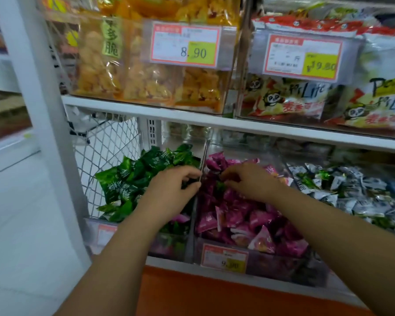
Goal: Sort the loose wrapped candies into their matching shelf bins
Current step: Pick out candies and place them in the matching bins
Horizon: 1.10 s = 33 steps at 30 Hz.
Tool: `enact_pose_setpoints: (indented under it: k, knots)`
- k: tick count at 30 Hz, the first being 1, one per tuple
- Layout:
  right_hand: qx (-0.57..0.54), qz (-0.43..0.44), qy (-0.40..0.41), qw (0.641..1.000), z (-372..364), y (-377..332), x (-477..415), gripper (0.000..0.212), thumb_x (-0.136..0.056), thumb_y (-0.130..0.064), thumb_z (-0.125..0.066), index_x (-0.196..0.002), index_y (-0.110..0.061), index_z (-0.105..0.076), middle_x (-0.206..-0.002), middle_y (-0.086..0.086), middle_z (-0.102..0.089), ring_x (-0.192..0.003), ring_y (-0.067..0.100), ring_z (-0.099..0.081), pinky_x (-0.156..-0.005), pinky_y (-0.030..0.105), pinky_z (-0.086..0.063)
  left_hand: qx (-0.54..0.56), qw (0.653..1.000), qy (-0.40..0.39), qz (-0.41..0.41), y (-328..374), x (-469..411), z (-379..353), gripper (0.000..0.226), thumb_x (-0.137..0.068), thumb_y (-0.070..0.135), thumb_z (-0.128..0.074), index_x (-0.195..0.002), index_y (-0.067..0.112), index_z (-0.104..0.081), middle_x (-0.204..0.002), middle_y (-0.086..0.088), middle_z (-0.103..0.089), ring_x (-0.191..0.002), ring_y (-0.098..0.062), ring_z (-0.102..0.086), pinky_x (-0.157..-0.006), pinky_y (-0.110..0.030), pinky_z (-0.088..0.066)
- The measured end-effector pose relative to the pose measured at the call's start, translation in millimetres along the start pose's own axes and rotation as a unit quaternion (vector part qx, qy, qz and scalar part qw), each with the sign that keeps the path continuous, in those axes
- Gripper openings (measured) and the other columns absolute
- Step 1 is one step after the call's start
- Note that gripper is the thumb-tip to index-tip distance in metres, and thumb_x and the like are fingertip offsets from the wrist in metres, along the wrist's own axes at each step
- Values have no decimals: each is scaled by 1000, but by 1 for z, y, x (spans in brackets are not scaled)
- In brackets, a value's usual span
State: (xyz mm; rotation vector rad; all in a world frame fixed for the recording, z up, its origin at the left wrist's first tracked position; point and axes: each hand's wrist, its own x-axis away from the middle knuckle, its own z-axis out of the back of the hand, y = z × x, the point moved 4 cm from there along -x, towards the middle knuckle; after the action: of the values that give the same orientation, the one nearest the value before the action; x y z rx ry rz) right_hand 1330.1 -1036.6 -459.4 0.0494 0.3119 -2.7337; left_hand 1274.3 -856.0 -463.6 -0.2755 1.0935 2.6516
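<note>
The green candy bin (132, 179) on the lower shelf stands left of the pink candy bin (249, 220), with a clear divider (202, 163) between them. My left hand (171, 190) is over the green bin beside the divider, its fingers and thumb curled round what looks like a dark green candy (187, 181). My right hand (251, 182) reaches into the pink bin and pinches a green candy (220, 185) lying among the pink ones. A stray pink candy (180, 217) lies in the green bin under my left wrist.
A third bin of silver and green candies (351, 192) sits to the right. The upper shelf (146, 108) holds clear boxes of yellow snack bags (128, 71) and panda-print packs (290, 99). Left of the green bin are a wire mesh panel (107, 151) and a white post (39, 110).
</note>
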Motion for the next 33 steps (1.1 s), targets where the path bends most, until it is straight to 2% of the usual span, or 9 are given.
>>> enact_pose_setpoints:
  k: [4, 7, 13, 15, 18, 23, 26, 28, 33]
  knots:
    - [52, -21, -48, 997, -6, 9, -14, 27, -88, -18, -61, -114, -14, -69, -113, 8, -67, -98, 20, -63, -83, 26, -47, 11, 1000, -4, -3, -3, 0, -1, 26, -93, 28, -57, -119, 31, -61, -120, 16, -59, -110, -2, -53, -79, -13, -45]
    - [85, -34, -73, 993, -10, 9, -21, 28, -83, -25, -67, -108, -12, -71, -107, 10, -68, -94, 22, -64, -83, 32, -51, 15, 1000, 0, -8, -4, -1, -1, 26, -93, 29, -58, -118, 32, -61, -118, 17, -59, -109, -1, -53, -80, -14, -45]
    - [122, -81, -50, 988, -25, 9, -37, 19, -85, -27, -65, -77, -10, -66, -79, 5, -59, -79, 25, -63, -68, 35, -52, 29, 999, 8, -14, -5, 0, 0, 27, -92, 27, -58, -118, 33, -61, -119, 18, -59, -108, 2, -52, -79, -9, -45]
    - [123, -96, -33, 987, -25, 12, -38, 13, -86, -20, -62, -87, -8, -68, -91, 8, -63, -85, 28, -64, -72, 39, -55, 42, 999, 11, -9, -7, -1, 1, 26, -92, 26, -59, -117, 33, -61, -117, 18, -59, -107, 2, -53, -71, -3, -46]
    - [100, -114, 29, 988, -9, 18, -27, 17, -89, -21, -57, -90, -9, -69, -96, 9, -65, -85, 28, -64, -70, 35, -54, 46, 997, 54, -1, -11, -2, 10, 24, -92, 23, -59, -115, 30, -63, -108, 18, -62, -98, 4, -55, -74, -2, -36]
    - [-67, -56, 170, 982, 21, -4, -5, 7, -89, -22, -62, -85, -17, -61, -84, -1, -60, -73, 13, -54, -63, 24, -39, 84, 978, 183, 52, -26, 0, 33, 19, -92, 18, -59, -107, 27, -66, -94, 21, -61, -86, 11, -53, -69, -3, -37]
    - [-151, 0, 192, 970, 20, -38, -8, 6, -89, -22, -63, -87, -19, -59, -76, -10, -56, -68, 6, -53, -58, 19, -37, 119, 958, 244, 88, -37, 3, 43, 19, -93, 15, -57, -106, 26, -66, -96, 16, -62, -83, 13, -51, -64, -1, -38]
    - [-170, 15, 182, 968, 13, -55, -20, 6, -90, -24, -63, -88, -21, -58, -76, -13, -56, -67, 2, -51, -59, 15, -38, 125, 953, 257, 101, -43, 6, 47, 19, -93, 13, -56, -104, 26, -65, -100, 13, -61, -86, 8, -53, -72, -9, -40]
    - [-217, 1, 185, 959, -3, -69, -43, 19, -88, -18, -65, -107, -15, -67, -102, -2, -70, -90, 8, -61, -84, 21, -48, 106, 964, 226, 94, -47, 9, 49, 24, -93, 13, -57, -110, 28, -63, -110, 11, -60, -106, -4, -54, -90, -21, -40]
